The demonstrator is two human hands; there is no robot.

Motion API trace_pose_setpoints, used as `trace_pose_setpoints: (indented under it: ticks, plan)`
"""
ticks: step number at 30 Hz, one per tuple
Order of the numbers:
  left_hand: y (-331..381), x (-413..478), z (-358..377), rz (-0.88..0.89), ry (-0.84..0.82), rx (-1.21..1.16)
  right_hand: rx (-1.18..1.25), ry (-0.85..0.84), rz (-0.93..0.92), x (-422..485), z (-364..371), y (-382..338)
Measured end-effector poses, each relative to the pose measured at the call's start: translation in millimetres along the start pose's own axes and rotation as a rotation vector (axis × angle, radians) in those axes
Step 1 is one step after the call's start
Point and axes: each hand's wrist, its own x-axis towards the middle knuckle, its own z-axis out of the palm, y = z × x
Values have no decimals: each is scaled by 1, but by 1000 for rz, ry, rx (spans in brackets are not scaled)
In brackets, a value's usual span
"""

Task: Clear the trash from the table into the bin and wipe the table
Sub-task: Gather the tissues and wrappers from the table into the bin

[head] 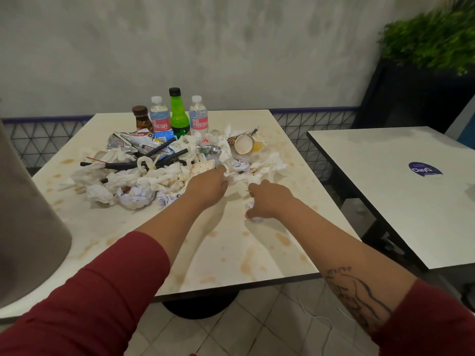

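We are finding the left hand (208, 187) turning its back to the camera. Its fingertips are disappearing among the tissues (241, 177), so we are not confirming any grip. The right hand (270, 201) is gripping a crumpled paper ball (257, 218) and covering most of it. A grey object (28, 214) is masking the near left corner of the table (231, 253) and running off the picture's left edge. The plant (431, 39) is showing blurred. The small print on the sticker (425, 169) is proving too fine to read.

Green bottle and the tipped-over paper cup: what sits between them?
In the head view, a water bottle with a pink label stands beside the green bottle, and crumpled white tissues lie between it and the paper cup.
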Motion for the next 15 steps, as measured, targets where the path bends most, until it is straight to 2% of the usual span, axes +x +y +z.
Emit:
trace_pose_setpoints:
  ticks: [7, 15]
  plan:
    - [-16, -12, -28, -94, -50, 5, 44, 16, -39, 4, -15, -21]
    - [-38, -35, -85, -196, 39, -25, 246, 236, -123, 9, -68, -78]
